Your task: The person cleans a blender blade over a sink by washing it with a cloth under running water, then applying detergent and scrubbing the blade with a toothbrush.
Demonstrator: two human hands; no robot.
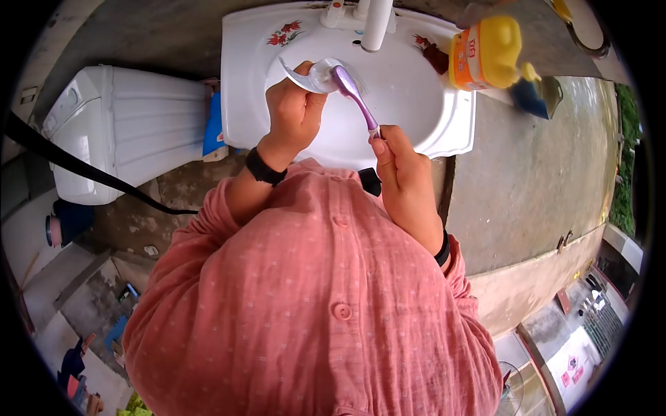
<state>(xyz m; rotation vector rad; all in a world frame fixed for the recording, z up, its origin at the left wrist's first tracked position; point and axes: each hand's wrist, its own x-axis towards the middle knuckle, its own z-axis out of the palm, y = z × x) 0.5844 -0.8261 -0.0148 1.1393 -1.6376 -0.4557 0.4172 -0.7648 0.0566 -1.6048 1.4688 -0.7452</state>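
Observation:
Over the white washbasin (243, 90), my left hand (295, 107) is closed on a curved white piece with a clear, shiny part (320, 76); its exact kind I cannot make out. My right hand (402, 166) grips a purple toothbrush (357, 97) by the end of its handle. The brush head meets or overlaps the clear part, and its bristles are mostly hidden. A white faucet (377, 28) hangs over the back of the basin.
A yellow jug with an orange label (472, 55) lies on the basin's right rim. To the left stands a white ribbed appliance (152, 121), with a blue item (213, 125) beside it. A concrete surface (520, 173) extends to the right. A black strap (104, 177) crosses the left side.

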